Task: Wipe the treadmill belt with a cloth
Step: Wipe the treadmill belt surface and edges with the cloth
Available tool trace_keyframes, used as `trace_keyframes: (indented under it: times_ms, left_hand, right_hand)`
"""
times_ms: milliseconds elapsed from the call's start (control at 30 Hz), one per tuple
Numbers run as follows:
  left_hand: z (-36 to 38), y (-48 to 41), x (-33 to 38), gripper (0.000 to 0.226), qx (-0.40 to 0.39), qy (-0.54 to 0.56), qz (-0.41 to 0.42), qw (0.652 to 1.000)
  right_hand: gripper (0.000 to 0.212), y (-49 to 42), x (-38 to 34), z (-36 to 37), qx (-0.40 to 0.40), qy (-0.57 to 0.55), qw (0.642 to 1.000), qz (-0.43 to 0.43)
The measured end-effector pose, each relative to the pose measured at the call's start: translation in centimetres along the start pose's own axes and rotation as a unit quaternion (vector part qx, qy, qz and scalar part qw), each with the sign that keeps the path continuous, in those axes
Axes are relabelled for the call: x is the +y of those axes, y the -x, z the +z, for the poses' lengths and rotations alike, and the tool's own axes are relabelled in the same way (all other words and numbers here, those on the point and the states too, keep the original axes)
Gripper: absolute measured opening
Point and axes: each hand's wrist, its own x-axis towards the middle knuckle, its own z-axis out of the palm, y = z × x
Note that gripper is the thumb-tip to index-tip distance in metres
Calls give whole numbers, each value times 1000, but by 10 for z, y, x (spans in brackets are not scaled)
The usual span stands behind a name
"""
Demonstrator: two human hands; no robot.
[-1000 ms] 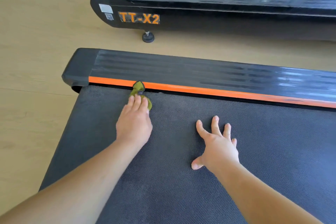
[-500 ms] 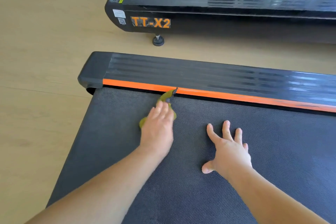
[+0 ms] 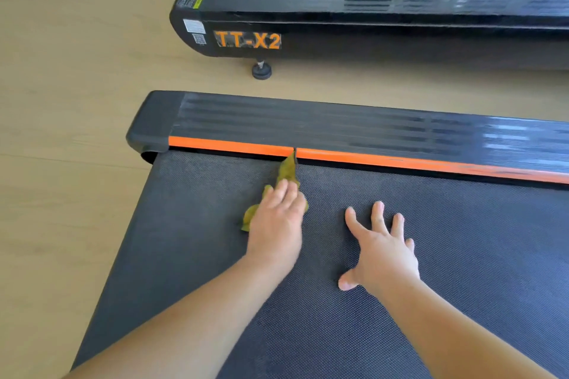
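mid-wipe here: left hand [image 3: 277, 218] pressing flat on the olive cloth [image 3: 286, 174] up by the belt's [image 3: 462, 255] orange-edged side rail [image 3: 400, 135], right hand [image 3: 383, 251] splayed and bracing, so i'd guess next is dragging the cloth along the rail with steady pressure

"What is surrounding us here?"

"A pale wooden floor [image 3: 77, 71] is stretching from 7 o'clock up to 11, and soft, even light is spreading over it."

"And at 12?"

"A second treadmill [image 3: 400, 40] is sitting there, running off toward 2 o'clock. Its orange TT-X2 label [image 3: 248, 40] is facing us, and a small black foot [image 3: 261, 71] is propping its corner on the boards."
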Motion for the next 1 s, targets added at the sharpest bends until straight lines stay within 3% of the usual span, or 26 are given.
trace_keyframes:
  times_ms: [67,133,200,267,367,433,533,667,767,867,1000]
  left_hand:
    - [10,8,31,59,-17,15,126,992]
    - [4,1,23,59,-9,-14,193,981]
    - [-8,-10,-10,61,17,-73,158,985]
    - [-17,-16,-49,58,-12,-104,56,993]
    - [-19,-11,-55,45,-1,19,-68,998]
    - [-13,-5,-31,56,4,148,-99,984]
    - [-5,6,-12,77,-44,150,-92,983]
    - [-4,15,-40,62,-59,62,-22,996]
    - [-7,5,-72,55,-27,22,-67,997]
    - [-15,-4,-68,52,-6,53,-162,985]
    - [-9,7,6,79,-27,139,-66,988]
  right_hand:
    - [139,1,0,1,4,-5,1000,-2]
    - [138,1,2,2,3,-3,1000,-6]
    - [137,1,2,1,0,-3,1000,-10]
    - [136,1,1,0,2,-8,1000,-9]
    - [137,2,1,-1,5,-7,1000,-5]
    - [137,2,0,-1,8,-5,1000,-8]
    - [137,2,1,1,18,-8,1000,-9]
    - [136,4,2,2,13,-1,1000,-16]
    - [135,4,3,1,16,1,1000,-17]
    - [136,4,1,-1,4,3,1000,-10]
    - [136,5,-3,-2,12,-1,1000,-10]
